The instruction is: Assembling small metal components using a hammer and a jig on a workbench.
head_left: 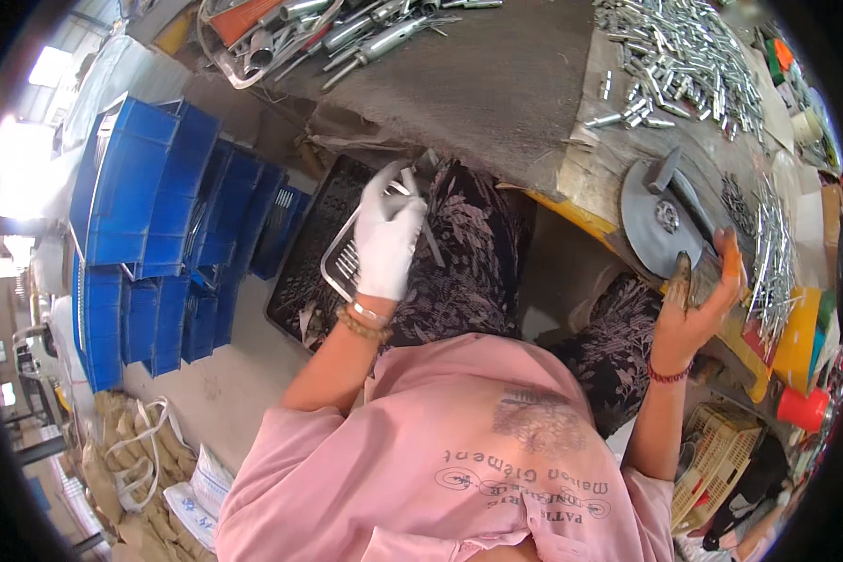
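My left hand point(387, 239), in a white glove, grips the rim of a shallow metal tray point(339, 264) above a black slotted crate point(309, 245) by my knees. Thin metal rods point(428, 217) stick out past its fingers. My bare right hand point(695, 309), with orange and brown covers on its fingertips, is raised at the workbench edge beside a grey round disc point(654, 223). Its thumb and fingers curl around something small and dark that I cannot make out. Shiny metal pins point(773, 258) lie just beyond it.
Stacked blue plastic crates point(150, 215) stand at the left. On the felt-covered bench point(496, 84) lie a heap of metal pins point(684, 56) and larger metal parts point(347, 33). Sacks point(136, 459) lie on the floor; a yellow basket point(717, 454) sits at lower right.
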Demonstrator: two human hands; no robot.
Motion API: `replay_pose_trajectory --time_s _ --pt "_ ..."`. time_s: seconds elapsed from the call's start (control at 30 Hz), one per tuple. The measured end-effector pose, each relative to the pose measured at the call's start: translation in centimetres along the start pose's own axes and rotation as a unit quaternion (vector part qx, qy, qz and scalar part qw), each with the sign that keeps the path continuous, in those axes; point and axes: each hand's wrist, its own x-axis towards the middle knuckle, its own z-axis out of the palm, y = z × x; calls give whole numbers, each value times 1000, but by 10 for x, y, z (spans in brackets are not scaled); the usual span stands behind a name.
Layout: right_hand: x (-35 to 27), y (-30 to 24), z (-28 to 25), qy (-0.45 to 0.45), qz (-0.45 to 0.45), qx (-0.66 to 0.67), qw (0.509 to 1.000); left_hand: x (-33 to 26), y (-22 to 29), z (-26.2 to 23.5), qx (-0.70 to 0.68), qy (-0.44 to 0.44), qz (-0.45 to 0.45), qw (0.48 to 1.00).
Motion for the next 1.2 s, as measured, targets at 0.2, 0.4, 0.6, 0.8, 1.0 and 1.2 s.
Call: replay_pose_trajectory --time_s 0.2,0.4,0.6,0.8,1.0,1.2 --pt "-5 1 20 -3 -71 -34 997 40 -208 -103 207 142 -79 965" --pt "-9 0 17 -15 -64 -38 997 58 -244 -92 159 165 -126 965" --pt "-8 6 19 -15 -64 -47 997 73 -229 -71 234 186 -130 946" --pt "-8 4 21 -16 -48 -44 998 72 -238 -92 199 242 -55 948" --pt "-12 9 13 -1 -55 -36 998 81 -28 -46 136 271 154 940" --pt "-2 -2 2 -22 -51 -17 998 55 125 61 236 -103 386 886"
